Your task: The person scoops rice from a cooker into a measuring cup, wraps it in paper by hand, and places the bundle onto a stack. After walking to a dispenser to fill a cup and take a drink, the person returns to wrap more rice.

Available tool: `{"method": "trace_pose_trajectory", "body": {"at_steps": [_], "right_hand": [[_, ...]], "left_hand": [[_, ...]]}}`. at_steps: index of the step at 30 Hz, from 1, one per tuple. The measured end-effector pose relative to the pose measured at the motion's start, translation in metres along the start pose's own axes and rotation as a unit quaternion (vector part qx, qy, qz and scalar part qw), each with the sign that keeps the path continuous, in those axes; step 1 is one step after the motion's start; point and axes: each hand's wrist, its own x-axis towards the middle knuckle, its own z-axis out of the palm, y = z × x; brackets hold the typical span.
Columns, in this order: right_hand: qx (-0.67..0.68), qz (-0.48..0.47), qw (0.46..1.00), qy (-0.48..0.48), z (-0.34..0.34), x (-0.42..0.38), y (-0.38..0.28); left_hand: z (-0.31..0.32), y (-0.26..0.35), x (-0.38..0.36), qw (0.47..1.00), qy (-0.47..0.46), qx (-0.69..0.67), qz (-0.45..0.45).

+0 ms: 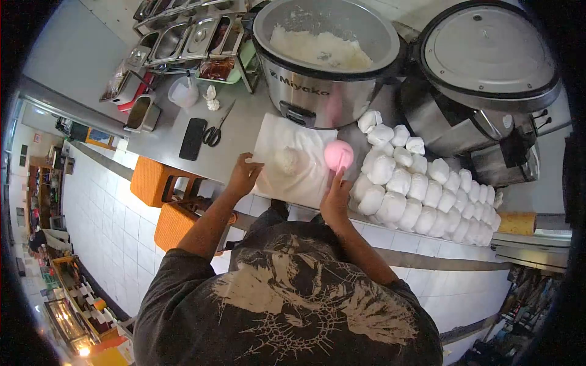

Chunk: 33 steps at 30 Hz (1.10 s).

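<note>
A pink round scoop (338,154) is in my right hand (335,200), with its rounded side up and a finger along its handle. To the left of the scoop, a mound of white rice (287,161) sits on a sheet of white wrapping paper (273,135). My left hand (246,174) is by the paper's left edge, its fingers slightly bent and apart, with nothing visible in them. Many white wrapped bundles (398,181) are stacked to the right of my right hand. Behind the paper stands a large rice cooker (326,91) with cooked rice inside.
Scissors (213,133) and a black phone (193,139) lie on the steel counter (152,141). Metal food pans (171,41) stand on a rack at the back left. A second lidded cooker (488,55) is at the back right. Orange stools (151,181) stand below the counter.
</note>
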Motion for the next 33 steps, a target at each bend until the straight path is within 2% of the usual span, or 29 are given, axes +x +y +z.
{"method": "trace_pose_trajectory", "body": {"at_steps": [3, 6, 7, 10, 12, 13, 16, 17, 19, 20, 23, 25, 26, 29, 31, 32, 33], "right_hand": [[-0.013, -0.089, 0.994, 0.068, 0.007, 0.002, 0.008], [-0.150, -0.092, 0.983, 0.060, -0.026, -0.003, -0.026], [-0.131, -0.126, 0.983, 0.042, -0.031, -0.004, -0.038], [-0.078, -0.201, 0.976, -0.020, -0.029, -0.008, -0.059], [-0.036, -0.226, 0.971, -0.068, -0.006, -0.008, -0.060], [-0.049, -0.223, 0.973, -0.035, 0.008, -0.005, -0.056], [-0.103, -0.156, 0.979, -0.081, 0.036, -0.001, -0.037], [-0.109, -0.151, 0.979, -0.084, 0.039, 0.003, -0.035], [-0.122, -0.137, 0.978, -0.097, 0.048, 0.004, -0.031], [-0.097, -0.134, 0.984, -0.064, 0.049, 0.001, -0.035], [-0.060, -0.152, 0.986, 0.019, 0.046, -0.004, -0.059], [-0.078, -0.184, 0.979, 0.050, 0.036, -0.016, -0.093], [-0.103, -0.161, 0.981, 0.041, 0.046, -0.019, -0.088], [-0.149, -0.121, 0.981, 0.033, 0.064, -0.019, -0.070], [-0.134, -0.125, 0.982, 0.043, 0.058, -0.021, -0.076], [-0.134, -0.136, 0.980, 0.054, 0.056, -0.023, -0.081], [-0.132, -0.146, 0.978, 0.066, 0.054, -0.026, -0.086]], "left_hand": [[0.014, -0.003, -0.001, 0.997, 0.050, 0.045, -0.032], [0.006, 0.028, -0.009, 0.980, 0.119, 0.160, -0.021], [-0.001, 0.046, -0.010, 0.968, 0.145, 0.203, -0.007], [-0.014, 0.068, -0.003, 0.973, 0.099, 0.209, -0.010], [-0.012, 0.066, 0.004, 0.984, 0.050, 0.160, -0.059], [-0.012, 0.064, 0.010, 0.987, 0.026, 0.136, -0.080], [-0.010, 0.033, 0.024, 1.000, 0.012, -0.012, -0.021], [-0.016, 0.035, 0.025, 0.991, -0.030, -0.113, -0.066], [-0.027, 0.036, 0.026, 0.938, -0.059, -0.269, -0.211], [-0.032, 0.038, 0.026, 0.893, -0.073, -0.343, -0.283], [-0.026, -0.006, 0.022, 0.779, -0.123, -0.535, -0.303], [-0.029, -0.012, 0.016, 0.726, -0.139, -0.598, -0.311], [-0.030, -0.014, 0.013, 0.697, -0.148, -0.628, -0.314], [-0.023, -0.032, 0.013, 0.736, -0.172, -0.609, -0.241], [-0.048, -0.005, 0.006, 0.899, -0.207, -0.372, -0.106], [-0.061, 0.008, 0.002, 0.947, -0.216, -0.237, -0.034], [-0.066, 0.009, 0.002, 0.955, -0.214, -0.205, -0.010]]}}
